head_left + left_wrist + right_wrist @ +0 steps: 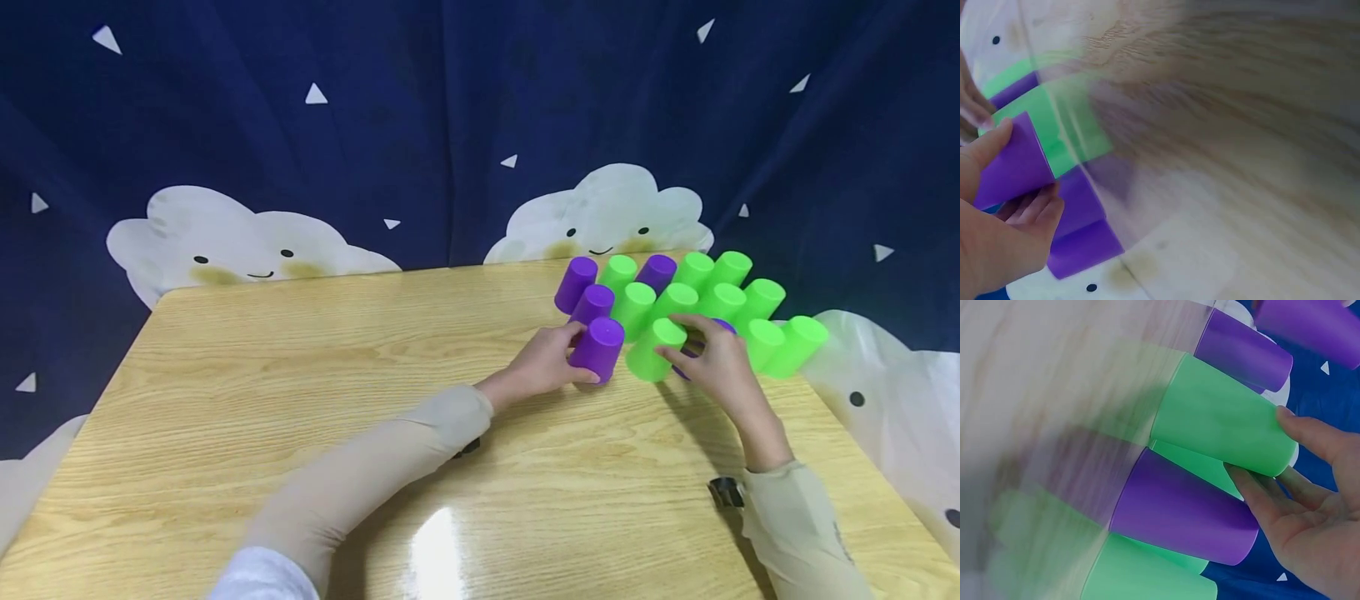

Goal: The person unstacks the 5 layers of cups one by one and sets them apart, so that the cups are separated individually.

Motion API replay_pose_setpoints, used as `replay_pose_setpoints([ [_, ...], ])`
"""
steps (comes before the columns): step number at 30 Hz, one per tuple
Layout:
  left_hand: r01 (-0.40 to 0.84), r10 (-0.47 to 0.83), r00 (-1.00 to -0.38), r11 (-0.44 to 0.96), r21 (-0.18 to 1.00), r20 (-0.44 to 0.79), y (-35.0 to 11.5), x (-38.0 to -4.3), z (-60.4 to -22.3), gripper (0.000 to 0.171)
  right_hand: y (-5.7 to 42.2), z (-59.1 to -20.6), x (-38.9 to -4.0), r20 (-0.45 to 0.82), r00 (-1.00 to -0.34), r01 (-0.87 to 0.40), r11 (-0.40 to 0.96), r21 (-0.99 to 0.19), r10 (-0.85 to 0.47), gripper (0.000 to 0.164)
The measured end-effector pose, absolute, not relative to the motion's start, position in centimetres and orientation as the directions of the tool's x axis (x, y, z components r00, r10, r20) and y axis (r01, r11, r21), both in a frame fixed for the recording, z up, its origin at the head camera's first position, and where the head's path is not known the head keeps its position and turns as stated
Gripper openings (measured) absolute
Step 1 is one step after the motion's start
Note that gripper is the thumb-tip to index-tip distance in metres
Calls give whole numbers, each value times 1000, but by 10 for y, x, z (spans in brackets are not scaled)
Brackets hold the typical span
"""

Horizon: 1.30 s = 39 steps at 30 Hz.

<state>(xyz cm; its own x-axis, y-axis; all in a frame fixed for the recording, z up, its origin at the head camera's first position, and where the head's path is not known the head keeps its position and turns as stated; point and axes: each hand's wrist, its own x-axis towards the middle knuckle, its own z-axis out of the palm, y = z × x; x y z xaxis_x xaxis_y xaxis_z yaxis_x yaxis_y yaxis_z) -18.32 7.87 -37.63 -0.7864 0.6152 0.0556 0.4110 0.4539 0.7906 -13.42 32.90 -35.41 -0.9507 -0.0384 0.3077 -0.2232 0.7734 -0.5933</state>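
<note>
With the thumb and fingers curled round it, my left hand (543, 362) grips an upside-down purple cup (600, 350) at the front left of a group of cups. In the left wrist view this purple cup (1016, 162) appears in front of other purple cups (1088, 234). My right hand (720, 367) pinches an upside-down green cup (654, 354) near its closed end. The right wrist view has the thumb on one side of the green cup (1222, 419) and fingers on the other. Beside it stands a purple cup (1185, 506), partly hidden by my right hand in the head view.
Behind my hands, several green cups (723, 300) and purple cups (576, 285) stand upside down in close rows at the table's back right. The wooden table (300, 358) extends to the left. A dark blue curtain (375, 125) with clouds hangs behind it.
</note>
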Motion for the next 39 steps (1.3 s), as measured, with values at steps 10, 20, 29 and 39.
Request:
replay_pose_setpoints([
  [10, 463, 613, -790, 557, 690, 35, 106, -192, -391, 63, 325, -356, -135, 346, -937, -252, 768, -589, -41, 47],
  [20, 507, 630, -775, 573, 643, 50, 115, -187, -396, 59, 328, -359, -130, 344, -938, -240, 777, -582, -31, 48],
  [29, 506, 630, -775, 568, 649, 53, 115, -182, -394, 66, 326, -360, -126, 400, -916, -247, 839, -485, -38, 48],
  [39, 478, 651, -757, 506, 718, 45, 90, -178, -380, 63, 318, -339, -115, 415, -910, -257, 812, -523, -21, 55],
])
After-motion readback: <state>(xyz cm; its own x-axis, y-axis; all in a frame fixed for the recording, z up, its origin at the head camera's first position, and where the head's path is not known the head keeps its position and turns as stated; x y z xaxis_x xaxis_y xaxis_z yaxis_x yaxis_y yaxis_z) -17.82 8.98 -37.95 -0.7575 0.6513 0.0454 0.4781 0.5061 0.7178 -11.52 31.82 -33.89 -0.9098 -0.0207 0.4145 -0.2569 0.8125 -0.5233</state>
